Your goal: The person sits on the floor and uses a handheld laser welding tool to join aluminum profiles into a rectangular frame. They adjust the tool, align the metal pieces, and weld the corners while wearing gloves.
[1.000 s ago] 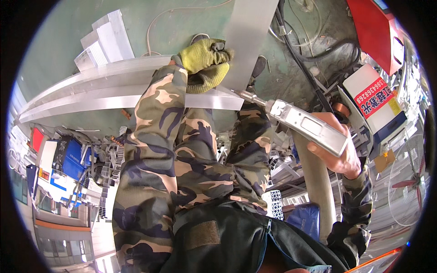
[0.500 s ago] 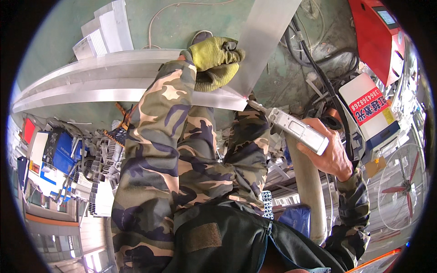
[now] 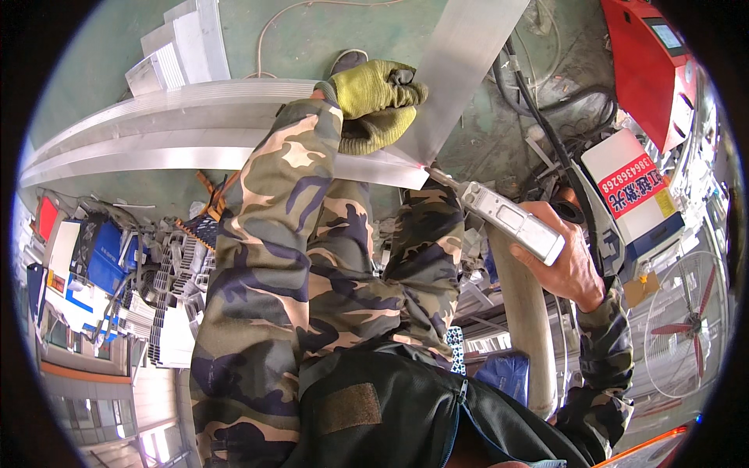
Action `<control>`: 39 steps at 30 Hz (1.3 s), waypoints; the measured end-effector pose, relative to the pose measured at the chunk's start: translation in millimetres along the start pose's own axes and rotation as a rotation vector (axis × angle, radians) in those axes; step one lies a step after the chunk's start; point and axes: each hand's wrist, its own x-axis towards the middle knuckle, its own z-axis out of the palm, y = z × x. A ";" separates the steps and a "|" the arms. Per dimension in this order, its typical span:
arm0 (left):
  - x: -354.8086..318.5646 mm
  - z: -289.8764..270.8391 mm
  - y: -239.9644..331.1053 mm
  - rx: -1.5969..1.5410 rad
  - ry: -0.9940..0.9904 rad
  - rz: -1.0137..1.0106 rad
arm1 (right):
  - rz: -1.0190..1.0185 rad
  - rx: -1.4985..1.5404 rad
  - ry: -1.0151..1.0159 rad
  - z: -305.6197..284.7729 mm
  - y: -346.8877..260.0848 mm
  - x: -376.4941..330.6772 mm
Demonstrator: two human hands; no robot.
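My left hand (image 3: 378, 105), in a yellow-green work glove, is closed on a long silvery metal profile (image 3: 187, 160) where it meets a flat metal strip (image 3: 476, 54) at an angle. Bare-skinned, my right hand (image 3: 569, 257) is wrapped round a silver handheld laser welding gun (image 3: 511, 222). The gun's narrow nozzle (image 3: 442, 178) points at the corner of the joint, where a small red glow shows. Whether the nozzle touches the metal I cannot tell.
Black cables (image 3: 538, 101) run down the right side near a red machine (image 3: 655, 70) with a screen. A white-and-blue box (image 3: 632, 183) and a fan (image 3: 690, 324) stand at right. Stacked metal pieces (image 3: 175, 51) lie far left; blue equipment (image 3: 105, 261) stands at left.
The metal strip has shifted slightly left at its top, and the joint's corner, my left hand and the gun's nozzle have moved slightly right. Both grips stay the same.
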 end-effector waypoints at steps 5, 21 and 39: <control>-0.4 1.1 1.1 0.007 -0.004 -0.006 | 0.021 -0.025 -0.009 -1.9 -7.7 -0.2; 17.6 -9.0 -10.5 0.400 -0.255 -0.024 | 0.012 -0.044 -0.021 -6.4 -15.4 7.2; 10.6 -7.7 -31.9 0.083 -0.193 0.020 | -0.028 -0.087 -0.028 -3.0 -11.6 8.0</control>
